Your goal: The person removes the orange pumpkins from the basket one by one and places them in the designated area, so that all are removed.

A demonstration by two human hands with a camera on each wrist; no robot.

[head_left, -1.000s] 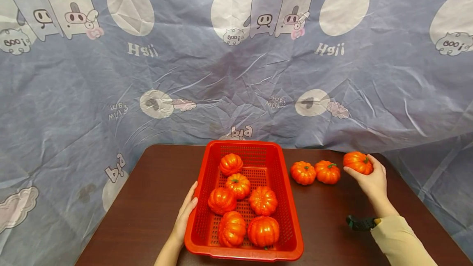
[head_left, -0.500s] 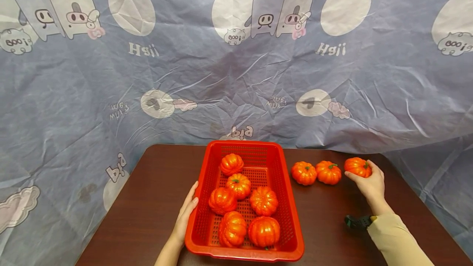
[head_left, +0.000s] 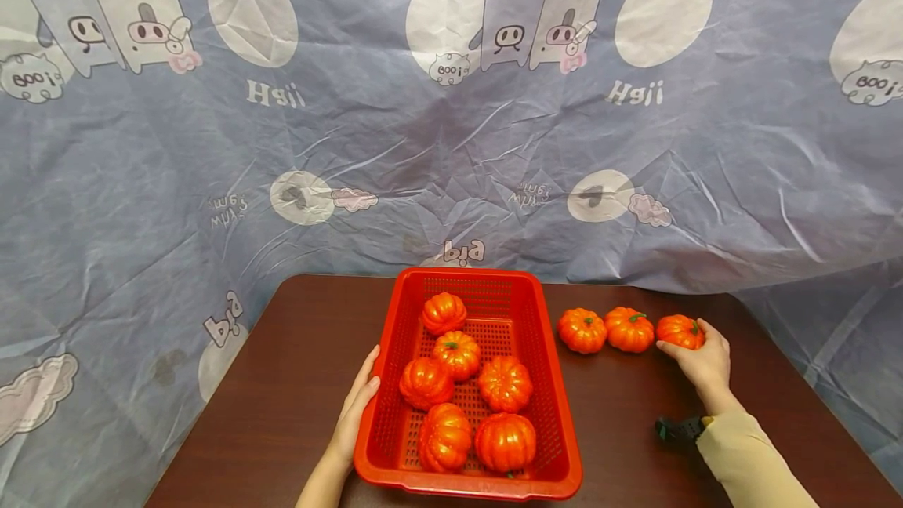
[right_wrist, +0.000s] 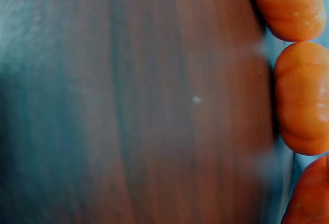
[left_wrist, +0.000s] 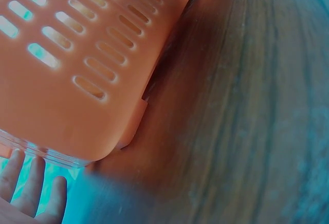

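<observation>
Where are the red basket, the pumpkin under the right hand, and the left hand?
red basket point(head_left: 466, 276), head view, far rim.
held pumpkin point(head_left: 677, 330), head view, top.
left hand point(head_left: 356, 408), head view, back of hand.

The bare left hand point(head_left: 353, 414), low and left of centre in the head view, lies flat with straight fingers point(left_wrist: 31, 188), its forearm running off the bottom edge. The right hand point(head_left: 698, 361), at right of centre, curls its fingers forward from a beige-sleeved arm point(head_left: 748, 457).
</observation>
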